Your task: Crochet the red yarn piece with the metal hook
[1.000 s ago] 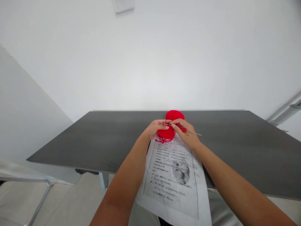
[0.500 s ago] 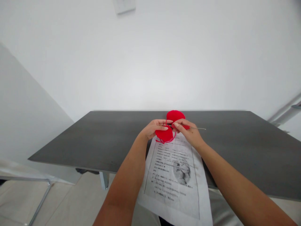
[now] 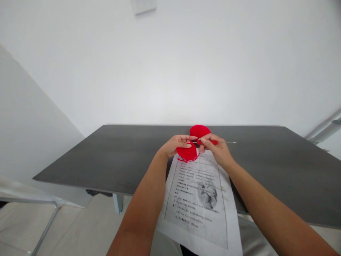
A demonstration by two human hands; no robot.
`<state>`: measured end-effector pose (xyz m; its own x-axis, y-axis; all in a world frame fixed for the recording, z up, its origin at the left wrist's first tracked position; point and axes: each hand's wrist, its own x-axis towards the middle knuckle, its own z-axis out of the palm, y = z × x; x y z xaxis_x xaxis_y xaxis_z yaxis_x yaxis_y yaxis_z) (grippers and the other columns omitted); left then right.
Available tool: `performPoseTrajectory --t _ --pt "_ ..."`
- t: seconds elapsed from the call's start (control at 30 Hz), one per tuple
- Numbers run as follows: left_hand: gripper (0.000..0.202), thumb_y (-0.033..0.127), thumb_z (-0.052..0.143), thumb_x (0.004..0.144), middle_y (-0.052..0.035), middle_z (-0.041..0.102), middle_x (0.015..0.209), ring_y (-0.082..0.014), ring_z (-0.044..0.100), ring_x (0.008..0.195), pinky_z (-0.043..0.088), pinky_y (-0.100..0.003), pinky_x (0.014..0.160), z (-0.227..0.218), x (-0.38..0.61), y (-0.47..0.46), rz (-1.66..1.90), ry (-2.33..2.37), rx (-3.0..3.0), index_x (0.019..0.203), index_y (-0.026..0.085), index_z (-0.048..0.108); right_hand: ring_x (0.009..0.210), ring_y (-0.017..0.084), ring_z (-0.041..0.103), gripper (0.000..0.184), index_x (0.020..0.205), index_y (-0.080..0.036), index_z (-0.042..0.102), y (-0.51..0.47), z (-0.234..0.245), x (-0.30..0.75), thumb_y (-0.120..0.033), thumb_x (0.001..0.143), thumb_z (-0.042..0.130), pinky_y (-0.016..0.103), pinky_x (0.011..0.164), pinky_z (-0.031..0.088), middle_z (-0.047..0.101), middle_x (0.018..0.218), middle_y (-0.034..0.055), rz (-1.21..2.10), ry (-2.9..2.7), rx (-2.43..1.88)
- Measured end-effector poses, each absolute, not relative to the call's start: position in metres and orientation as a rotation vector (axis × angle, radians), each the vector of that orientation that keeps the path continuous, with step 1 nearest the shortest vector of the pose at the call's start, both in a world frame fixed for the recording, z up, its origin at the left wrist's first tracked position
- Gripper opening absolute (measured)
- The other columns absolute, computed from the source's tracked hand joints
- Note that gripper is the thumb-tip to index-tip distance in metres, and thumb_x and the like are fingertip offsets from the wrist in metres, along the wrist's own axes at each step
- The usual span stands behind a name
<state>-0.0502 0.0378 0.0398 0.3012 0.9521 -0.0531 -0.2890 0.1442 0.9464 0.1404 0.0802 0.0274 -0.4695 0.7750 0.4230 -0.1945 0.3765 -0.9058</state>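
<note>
My left hand (image 3: 176, 145) is closed on a red crocheted piece (image 3: 187, 153), pinched between thumb and fingers; a strand of yarn runs up over the forefinger. My right hand (image 3: 216, 147) grips the red handle of a crochet hook (image 3: 227, 142), whose thin metal shaft sticks out to the right. Its other end points left at the top edge of the crocheted piece; whether it sits in a stitch is too small to tell. Just behind the hands lies a ball of red yarn (image 3: 199, 131). Loose yarn loops hang below the piece.
A printed sheet of paper (image 3: 197, 227) with a picture lies under my forearms, hanging over the near edge of the dark table (image 3: 128, 156). A white wall (image 3: 170, 71) stands behind the table. A metal-framed chair (image 3: 48, 227) is at lower left.
My right hand and the hook have moved slightly to the right, away from the left hand, and the hook's shaft lies more level. My left hand keeps its hold on the crocheted piece.
</note>
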Motion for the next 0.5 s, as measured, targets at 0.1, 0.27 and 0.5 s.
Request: performPoseTrajectory --t 0.1,0.27,0.5 --pt "0.056 0.017 0.079 0.057 -0.0037 0.066 0.074 -0.0095 0.058 0.061 0.040 -0.023 0.063 0.0393 -0.0517 0.0377 1.066 0.829 1.044 0.111 0.011 0.065 0.049 0.013 0.056 0.025 0.073 -0.018 0.062 0.0828 0.0263 0.1425 -0.040 0.083 0.062 0.026 0.052 0.046 0.064 0.054 -0.0001 1.301 -1.624 -0.485" --pt "0.058 0.017 0.078 0.058 -0.0012 0.063 0.071 -0.0084 0.056 0.060 0.039 -0.022 0.061 0.0382 -0.0536 0.0380 1.104 0.842 1.039 0.114 0.011 0.064 0.047 0.012 0.054 0.024 0.072 -0.018 0.063 0.0832 0.0290 0.1440 -0.040 0.083 0.062 0.026 0.050 0.045 0.064 0.054 0.0002 1.321 -1.567 -0.487" --pt "0.056 0.019 0.080 0.058 -0.0040 0.065 0.083 -0.0096 0.059 0.067 0.041 -0.022 0.064 0.0341 -0.0531 0.0410 1.119 0.816 1.045 0.112 0.013 0.065 0.049 0.012 0.056 0.020 0.072 -0.018 0.065 0.0836 0.0293 0.1442 -0.036 0.081 0.066 0.024 0.051 0.045 0.065 0.055 0.0000 1.305 -1.590 -0.494"
